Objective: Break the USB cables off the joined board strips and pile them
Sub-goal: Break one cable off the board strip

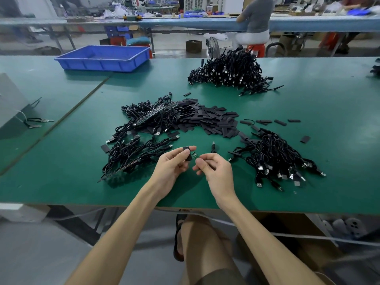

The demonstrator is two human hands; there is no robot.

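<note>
Two black USB cable heaps point(273, 159) on the table point(320, 120), left heap point(133, 151) on board strips point(119, 171), left hand point(172, 164) between them pinching a black sleeve point(186, 149), right hand point(217, 170) pinching a green board point(194, 155), its cable mostly hidden.

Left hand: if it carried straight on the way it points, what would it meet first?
Likely the heap of flat black pieces beyond it on the table. The left hand, pinching a black piece, points forward and right. It looks raised, so it might pass over them.
</note>
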